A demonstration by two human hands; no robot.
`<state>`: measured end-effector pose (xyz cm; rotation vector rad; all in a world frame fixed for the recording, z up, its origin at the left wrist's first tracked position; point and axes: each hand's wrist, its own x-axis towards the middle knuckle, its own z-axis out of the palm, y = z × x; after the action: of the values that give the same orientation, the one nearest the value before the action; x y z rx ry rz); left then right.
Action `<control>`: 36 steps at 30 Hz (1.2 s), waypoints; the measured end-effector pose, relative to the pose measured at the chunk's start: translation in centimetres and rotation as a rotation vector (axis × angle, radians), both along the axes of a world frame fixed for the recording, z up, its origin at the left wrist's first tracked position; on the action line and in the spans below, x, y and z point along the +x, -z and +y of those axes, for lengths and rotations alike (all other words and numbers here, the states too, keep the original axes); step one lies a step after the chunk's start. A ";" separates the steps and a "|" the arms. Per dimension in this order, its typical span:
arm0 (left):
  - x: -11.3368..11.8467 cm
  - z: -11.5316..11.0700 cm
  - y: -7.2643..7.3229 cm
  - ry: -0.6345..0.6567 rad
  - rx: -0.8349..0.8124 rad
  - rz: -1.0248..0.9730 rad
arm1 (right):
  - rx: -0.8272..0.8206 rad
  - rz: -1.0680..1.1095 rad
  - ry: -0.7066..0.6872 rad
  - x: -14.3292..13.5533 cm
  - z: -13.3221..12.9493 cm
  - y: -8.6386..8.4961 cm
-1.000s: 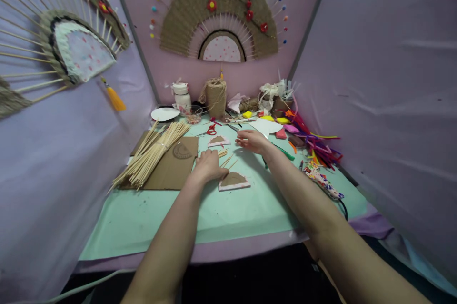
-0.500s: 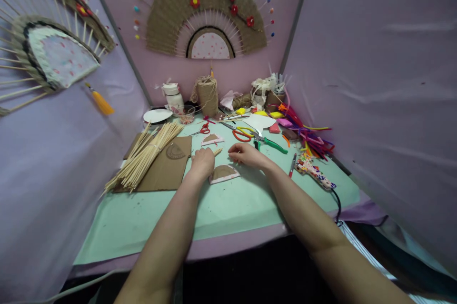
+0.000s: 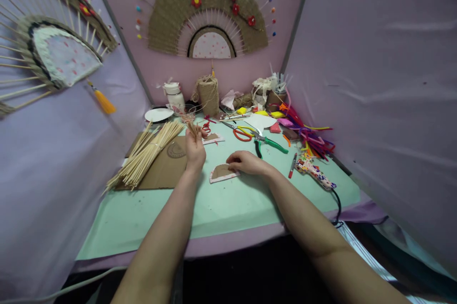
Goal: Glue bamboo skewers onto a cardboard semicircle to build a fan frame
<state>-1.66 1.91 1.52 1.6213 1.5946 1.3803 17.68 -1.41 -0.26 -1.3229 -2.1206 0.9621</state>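
My left hand (image 3: pixel 196 149) is closed round a small bunch of thin sticks (image 3: pixel 193 128), lifted above the table beside the cardboard. My right hand (image 3: pixel 246 162) has its fingers bent over the right end of the nearer half-round cardboard piece (image 3: pixel 221 172), which lies on the table with a pale edging; whether they grip it cannot be made out. A second half-round piece (image 3: pixel 213 138) lies farther back, partly behind my left hand. The red-handled small scissors (image 3: pixel 206 127) are just beyond that hand.
A large bundle of sticks (image 3: pixel 152 151) lies on brown cardboard (image 3: pixel 167 173) at the left. Scissors (image 3: pixel 243 133) and green-handled pliers (image 3: pixel 273 144) lie right of centre. A glue gun (image 3: pixel 316 173), a marker (image 3: pixel 293 166) and pipe cleaners (image 3: pixel 314 139) are at the right. A twine roll (image 3: pixel 208 96) stands behind.
My left hand has risen and moved left, now with the small stick bunch upright in it. My right hand has come down and nearer, onto the nearer half-round piece.
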 end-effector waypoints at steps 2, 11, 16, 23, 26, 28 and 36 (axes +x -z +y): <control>0.4 0.4 0.9 0.016 0.010 -0.083 | 0.007 -0.004 -0.001 0.0 0.1 0.1; 0.5 0.5 3.7 0.081 -0.088 -0.173 | 0.010 -0.027 -0.019 0.2 0.4 0.6; 0.7 0.7 3.7 0.172 -0.151 -0.185 | 0.065 -0.046 -0.027 0.0 -0.2 0.1; 0.6 1.3 4.1 0.151 -0.155 -0.313 | 0.165 -0.281 -0.219 -1.3 -2.1 -0.7; 0.7 1.3 4.0 0.178 -0.158 -0.380 | 0.140 -0.273 -0.198 -1.2 -2.6 -0.7; 1.0 1.1 3.8 0.228 -0.166 -0.428 | 0.112 -0.209 -0.177 -0.9 -2.6 -0.6; 2.2 -1.4 2.0 0.634 -0.343 -0.568 | 0.112 0.326 0.226 0.2 0.3 -0.4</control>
<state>0.56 0.56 -0.52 1.2188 0.8230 1.0203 17.88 -1.12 0.10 -1.2247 -1.7150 0.8830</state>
